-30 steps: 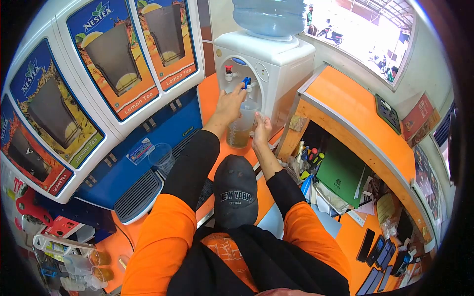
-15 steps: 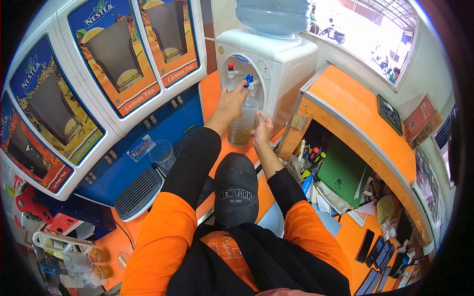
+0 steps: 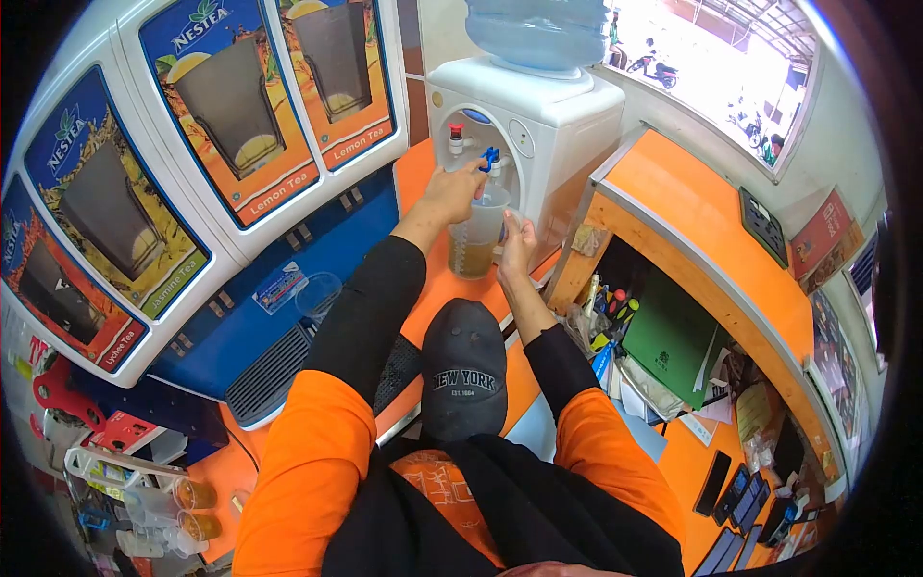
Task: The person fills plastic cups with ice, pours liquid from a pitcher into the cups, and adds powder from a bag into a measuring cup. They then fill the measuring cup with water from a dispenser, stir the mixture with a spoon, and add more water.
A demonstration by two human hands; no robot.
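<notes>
My left hand (image 3: 454,198) reaches to the white water dispenser (image 3: 567,125), its fingers at the blue tap (image 3: 490,160). The fingers are curled, with the tips at the tap's lever partly hidden. Under this tap is a clear plastic measuring jug (image 3: 471,252), upright, with brownish liquid in its lower part. On the jug's right side my right hand (image 3: 517,248) is closed round its handle, which the fingers mostly cover. A red tap (image 3: 456,133) sits left of the blue one, untouched.
A large drink machine (image 3: 279,207) stands at left, with a clear plastic cup (image 3: 317,296) by its drip tray (image 3: 269,377). A black cap (image 3: 463,370) is in front of me. At right, an orange-topped shelf (image 3: 707,231) holds a green folder (image 3: 670,337); phones (image 3: 711,484) lie nearby.
The view has shifted slightly. My left hand has drawn back a little, its fingers more curled at the blue tap. My right hand stays on the jug's handle.
</notes>
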